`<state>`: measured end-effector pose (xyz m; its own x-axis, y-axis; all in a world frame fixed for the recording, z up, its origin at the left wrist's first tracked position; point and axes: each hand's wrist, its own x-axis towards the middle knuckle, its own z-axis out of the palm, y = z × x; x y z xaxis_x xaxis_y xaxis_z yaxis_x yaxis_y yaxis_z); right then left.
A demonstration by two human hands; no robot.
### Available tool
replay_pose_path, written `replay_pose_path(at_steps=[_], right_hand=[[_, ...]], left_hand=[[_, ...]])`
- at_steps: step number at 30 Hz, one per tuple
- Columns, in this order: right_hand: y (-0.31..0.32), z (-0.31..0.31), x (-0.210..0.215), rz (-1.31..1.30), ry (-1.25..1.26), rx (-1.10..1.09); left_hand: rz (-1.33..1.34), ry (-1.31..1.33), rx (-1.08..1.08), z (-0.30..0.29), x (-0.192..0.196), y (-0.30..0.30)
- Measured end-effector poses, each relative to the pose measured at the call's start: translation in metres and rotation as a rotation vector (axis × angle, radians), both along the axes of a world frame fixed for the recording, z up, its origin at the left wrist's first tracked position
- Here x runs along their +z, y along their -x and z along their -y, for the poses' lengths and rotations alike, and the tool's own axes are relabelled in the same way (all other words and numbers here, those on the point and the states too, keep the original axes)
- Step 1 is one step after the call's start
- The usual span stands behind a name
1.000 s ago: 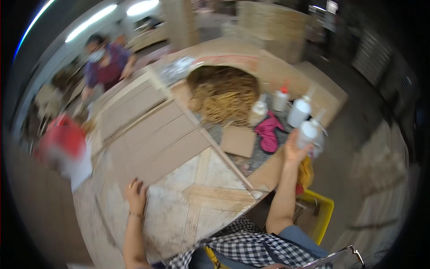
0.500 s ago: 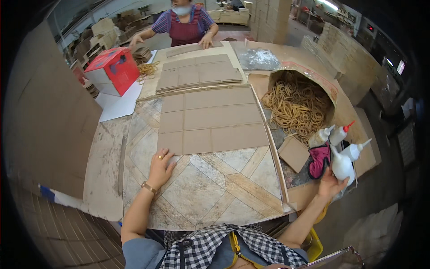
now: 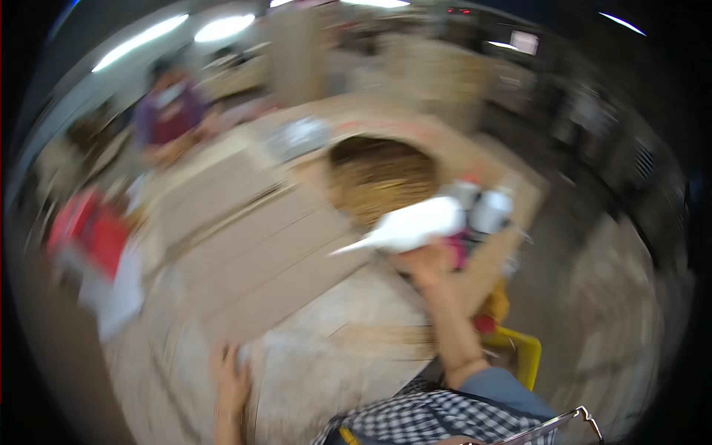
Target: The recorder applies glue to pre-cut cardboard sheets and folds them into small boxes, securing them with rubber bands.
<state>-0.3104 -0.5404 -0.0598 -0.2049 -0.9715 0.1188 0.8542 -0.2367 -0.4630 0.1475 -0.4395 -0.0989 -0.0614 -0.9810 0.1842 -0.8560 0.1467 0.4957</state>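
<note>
The view is smeared by motion. My right hand (image 3: 429,261) is closed round a white squeeze bottle (image 3: 419,224), tilted so its thin nozzle points left and down over a brown cardboard sheet (image 3: 274,256). The sheet has straight crease lines and lies on a patterned board (image 3: 319,319). At the sheet's near edge, my left hand (image 3: 231,378) rests with its fingers stretched out, though their tips are blurred. Two more white bottles, one with a red tip (image 3: 467,191) and one plain (image 3: 491,211), stand beyond my right hand.
A wide-mouthed bag of tan rubber bands (image 3: 386,182) lies beyond the bottle. A red box (image 3: 87,230) stands at the left, and a person (image 3: 170,115) in a mask works across the table. A yellow crate (image 3: 526,356) is below the table's right side.
My right hand has lifted the white bottle from beside the others and swung it left, nozzle now toward the cardboard. The whole view has turned right. My left hand stays at the sheet's near edge.
</note>
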Motion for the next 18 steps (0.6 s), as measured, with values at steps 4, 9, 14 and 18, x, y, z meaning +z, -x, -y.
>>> replay_pose_path(at_steps=[4, 9, 14, 18], right_hand=[[-0.051, 0.007, 0.013, -0.011, 0.019, 0.153], [-0.046, -0.02, 0.026, -0.222, 0.04, 0.131], [-0.046, -0.037, 0.037, -0.243, 0.005, 0.062], [-0.059, -0.021, 0.018, -0.05, -0.025, 0.048]], left_hand=[[0.109, 0.236, -0.086, 0.012, -0.026, -0.023], [0.283, 0.209, -0.128, 0.004, -0.006, -0.019], [0.253, 0.197, -0.107, -0.004, 0.004, -0.005], [0.272, 0.238, -0.122, -0.002, -0.011, -0.015]])
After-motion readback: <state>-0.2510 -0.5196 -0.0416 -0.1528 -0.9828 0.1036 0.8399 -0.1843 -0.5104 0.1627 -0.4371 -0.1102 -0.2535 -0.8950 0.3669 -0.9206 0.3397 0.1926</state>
